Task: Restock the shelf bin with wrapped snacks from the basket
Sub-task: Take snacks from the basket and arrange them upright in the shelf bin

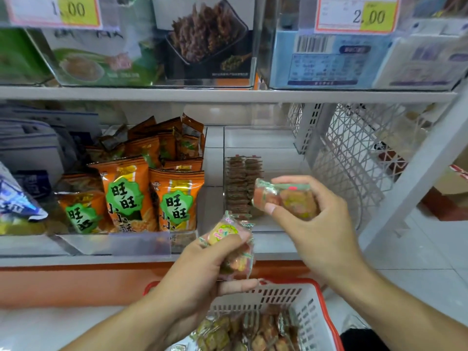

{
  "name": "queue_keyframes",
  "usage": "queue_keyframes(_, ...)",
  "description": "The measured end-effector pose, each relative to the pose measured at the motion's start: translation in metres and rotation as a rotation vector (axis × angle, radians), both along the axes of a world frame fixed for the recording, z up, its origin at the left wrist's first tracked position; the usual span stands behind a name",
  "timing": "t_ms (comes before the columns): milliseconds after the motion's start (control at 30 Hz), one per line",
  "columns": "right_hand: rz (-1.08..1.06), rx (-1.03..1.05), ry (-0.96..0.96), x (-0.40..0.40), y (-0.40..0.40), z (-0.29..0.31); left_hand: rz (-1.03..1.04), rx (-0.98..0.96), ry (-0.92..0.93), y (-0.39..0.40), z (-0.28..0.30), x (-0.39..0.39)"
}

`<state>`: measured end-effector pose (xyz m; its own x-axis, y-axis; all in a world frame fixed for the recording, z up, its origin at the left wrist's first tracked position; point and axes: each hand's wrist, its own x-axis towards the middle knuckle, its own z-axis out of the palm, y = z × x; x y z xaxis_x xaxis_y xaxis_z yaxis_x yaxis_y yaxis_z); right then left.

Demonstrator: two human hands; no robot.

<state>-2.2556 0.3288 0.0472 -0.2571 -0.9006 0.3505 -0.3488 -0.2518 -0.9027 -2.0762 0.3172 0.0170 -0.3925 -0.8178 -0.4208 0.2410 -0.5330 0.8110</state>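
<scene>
My right hand grips a wrapped snack and holds it at the front of a clear shelf bin. A row of brown wrapped snacks stands upright along the bin's left side. My left hand holds a small bunch of wrapped snacks just below the shelf edge, above the basket. The white basket with a red rim sits under my hands and holds several wrapped snacks.
Orange snack bags fill the bin to the left. Blue and white packets lie at far left. The upper shelf carries clear bins with price tags. A white mesh side panel closes the shelf on the right.
</scene>
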Motion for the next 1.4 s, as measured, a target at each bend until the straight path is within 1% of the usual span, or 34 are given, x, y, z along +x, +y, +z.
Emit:
queue_keyframes(67, 0.104, -0.155, 0.309, 0.005, 0.005, -0.003, -0.017, -0.024, -0.018, 0.0, 0.001, 0.002)
queue_keyframes(100, 0.159, -0.185, 0.409, 0.007, 0.007, -0.007, -0.039, -0.043, -0.026, 0.0, 0.002, 0.003)
queue_keyframes(133, 0.204, -0.185, 0.465, 0.01, 0.008, -0.01, -0.057, -0.057, -0.035, 0.0, 0.003, 0.004)
queue_keyframes(167, 0.242, -0.156, 0.474, 0.01, 0.009, -0.012, -0.07, -0.066, -0.039, -0.002, 0.005, 0.006)
queue_keyframes(267, 0.366, -0.039, 0.348, 0.005, 0.006, -0.012, -0.112, -0.093, -0.013, -0.006, 0.011, 0.013)
queue_keyframes(400, 0.39, -0.031, 0.312, 0.002, 0.005, -0.011, -0.188, -0.11, 0.082, -0.011, 0.02, 0.023)
queue_keyframes(467, 0.407, -0.037, 0.336, 0.001, 0.006, -0.012, -0.164, -0.046, 0.113, -0.011, 0.021, 0.024)
queue_keyframes(533, 0.438, -0.017, 0.365, 0.0, 0.006, -0.012, -0.125, -0.012, 0.09, -0.01, 0.02, 0.022)
queue_keyframes(600, 0.511, 0.042, 0.302, 0.0, 0.006, -0.011, -0.083, -0.014, 0.049, -0.011, 0.017, 0.021)
queue_keyframes(633, 0.549, 0.085, 0.22, 0.0, 0.005, -0.009, -0.076, -0.01, 0.049, -0.011, 0.016, 0.021)
queue_keyframes(700, 0.597, 0.177, -0.066, -0.001, 0.005, -0.003, -0.073, -0.007, 0.064, -0.011, 0.016, 0.022)
queue_keyframes(733, 0.589, 0.2, -0.194, -0.003, 0.005, 0.0, -0.06, -0.01, 0.067, -0.012, 0.016, 0.022)
queue_keyframes(833, 0.511, 0.213, -0.382, -0.009, 0.004, 0.004, -0.008, -0.038, 0.063, -0.012, 0.014, 0.02)
queue_keyframes(933, 0.492, 0.311, -0.587, -0.009, 0.003, 0.006, 0.003, -0.069, 0.085, -0.012, 0.014, 0.02)
queue_keyframes(967, 0.491, 0.331, -0.594, -0.008, 0.002, 0.007, 0.007, -0.077, 0.089, -0.012, 0.014, 0.02)
queue_keyframes(1067, 0.497, 0.354, -0.478, -0.009, 0.002, 0.007, 0.021, -0.106, 0.086, -0.012, 0.016, 0.019)
queue_keyframes(1267, 0.48, 0.356, -0.44, -0.009, 0.002, 0.005, 0.016, -0.12, 0.064, -0.012, 0.019, 0.02)
queue_keyframes(1400, 0.485, 0.422, -0.367, -0.01, 0.002, 0.008, -0.027, -0.135, 0.034, -0.013, 0.02, 0.021)
